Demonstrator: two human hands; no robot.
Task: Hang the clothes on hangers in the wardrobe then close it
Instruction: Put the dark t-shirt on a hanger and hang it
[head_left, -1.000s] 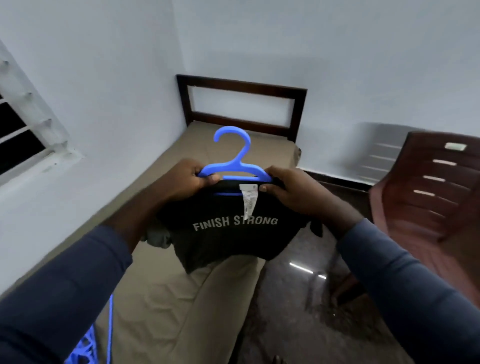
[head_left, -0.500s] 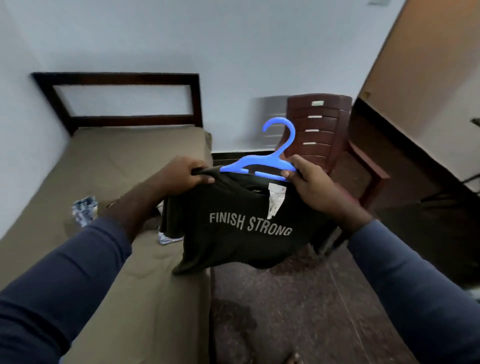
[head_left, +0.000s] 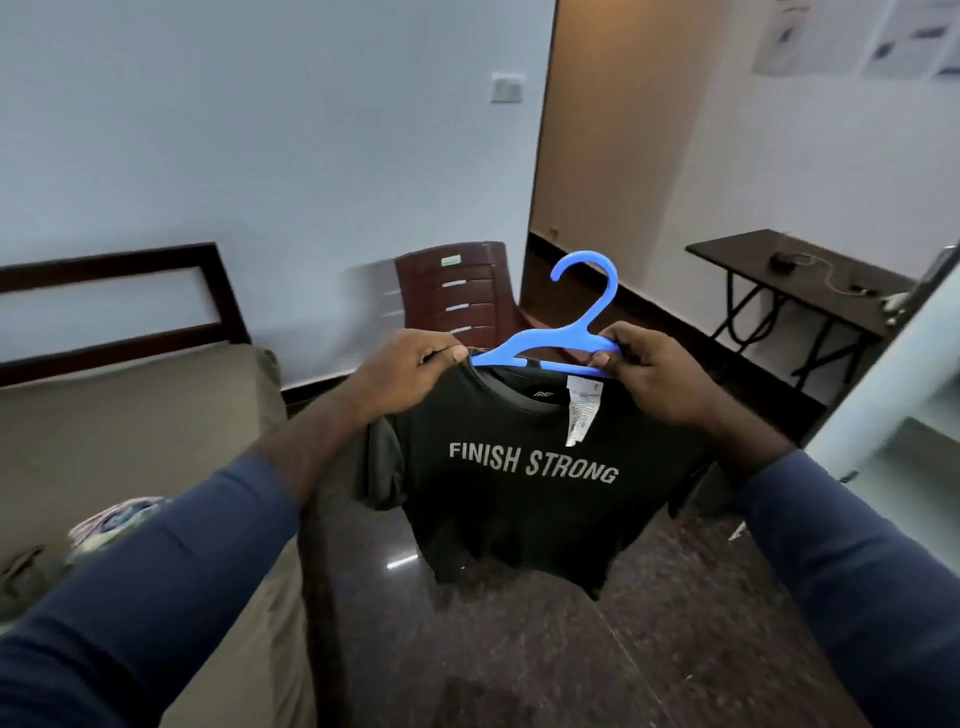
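first-person view, looking down at two arms in dark blue sleeves held out in front. a blue plastic hanger (head_left: 550, 338) sits inside the neck of a dark t-shirt (head_left: 519, 509) w/ "finish strong" printed in pale letters across the chest. the hook sticks up above the collar and tilts to the right. the shirt hangs in the air btwn the hands, over a dark polished floor (head_left: 519, 649), its lower half folded or bunched up. a white label (head_left: 582, 410) dangles from the collar.

left hand (head_left: 410, 364): knuckles up, thumb and fingertips pinching the shirt's shoulder at the hanger's left end. right hand (head_left: 654, 374): fingers curled round the hanger's right arm, thumb pressed on the front, shirt fabric under the palm. both grips are closed tight on the hanger and shirt, and both forearms are raised to approx the same height.

to the left, a bed (head_left: 130, 415) w/ a tan cover and dark wood headboard; a patterned bundle of cloth (head_left: 114, 519) lies on it near the left sleeve. behind the shirt, a dark red plastic chair (head_left: 457, 291) against the wall. far right, a dark folding table (head_left: 789, 270) w/ a small black device (head_left: 782, 260) and cable on top. a pale door panel (head_left: 893, 374) cuts in at the right edge; can't tell if it belongs to the wardrobe.
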